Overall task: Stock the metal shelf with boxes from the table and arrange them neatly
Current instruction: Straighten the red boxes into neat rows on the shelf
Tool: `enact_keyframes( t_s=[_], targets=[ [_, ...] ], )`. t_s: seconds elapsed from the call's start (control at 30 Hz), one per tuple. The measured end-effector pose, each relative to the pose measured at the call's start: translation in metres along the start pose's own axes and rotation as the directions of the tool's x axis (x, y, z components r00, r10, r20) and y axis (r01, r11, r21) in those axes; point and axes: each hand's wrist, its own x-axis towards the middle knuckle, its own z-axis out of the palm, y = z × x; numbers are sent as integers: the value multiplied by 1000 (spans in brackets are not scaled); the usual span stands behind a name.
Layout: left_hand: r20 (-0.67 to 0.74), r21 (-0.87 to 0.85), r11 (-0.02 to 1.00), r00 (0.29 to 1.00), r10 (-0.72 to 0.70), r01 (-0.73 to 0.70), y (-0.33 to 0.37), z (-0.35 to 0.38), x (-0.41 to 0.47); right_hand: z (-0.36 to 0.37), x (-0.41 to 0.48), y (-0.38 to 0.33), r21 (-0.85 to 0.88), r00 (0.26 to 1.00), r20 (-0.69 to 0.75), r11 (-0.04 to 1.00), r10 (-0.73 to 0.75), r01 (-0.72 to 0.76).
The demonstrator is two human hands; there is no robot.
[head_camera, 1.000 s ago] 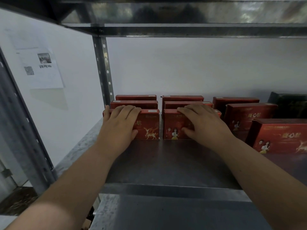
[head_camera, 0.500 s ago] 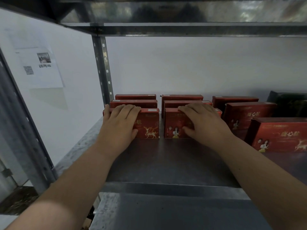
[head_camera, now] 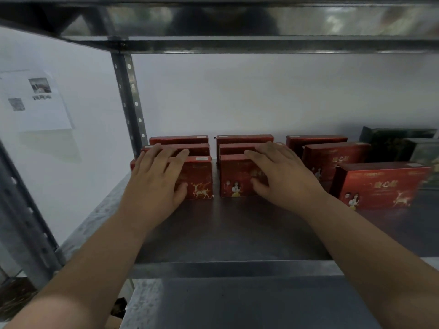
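Red boxes (head_camera: 242, 140) upright in columns of three on the metal shelf (head_camera: 237, 229), toward its back left, just beside the perforated post (head_camera: 128, 103). Left hand (head_camera: 156, 179) flat over the top of the front-left box (head_camera: 200, 179), fingers straight and relaxed, thumb against the printed face; right hand (head_camera: 282, 181) laid likewise on the front-right box (head_camera: 234, 179), nothing clenched. Probably squaring the two columns. Push straight back with even pressure from both palms, aiming for flush fronts and a narrow, parallel gap between columns. Avoid bearing down on top edges alone, for fear of tipping such thin upright boxes. Afterwards, match the third column (head_camera: 380, 184), staggered off to the right, near the dark boxes (head_camera: 392, 143).
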Motion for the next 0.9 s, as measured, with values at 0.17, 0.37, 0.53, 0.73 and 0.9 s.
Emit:
enact_keyframes(
  t_s=[0.17, 0.37, 0.53, 0.73, 0.9],
  targets=[
    [65, -170, 980, 991, 117, -104, 60, -18, -9, -14, -38, 17, -8, 996, -74, 999, -54, 53],
    [329, -374, 918, 907, 263, -131, 160, -6, -6, -34, -82, 66, -63, 992, -99, 996, -76, 70],
    [446, -393, 915, 853, 272, -86, 215, 10, 10, -52, -103, 118, -51, 995, -80, 997, -67, 63],
    [330, -338, 939, 927, 180, -62, 247, 8, 36, -72, -84, 180, 127, 983, -153, 984, -106, 125],
    [144, -386, 922, 986, 81, -19, 261, -5, 90, -81, -34, 230, 186, 994, 108, 982, 6, -26]
  ],
)
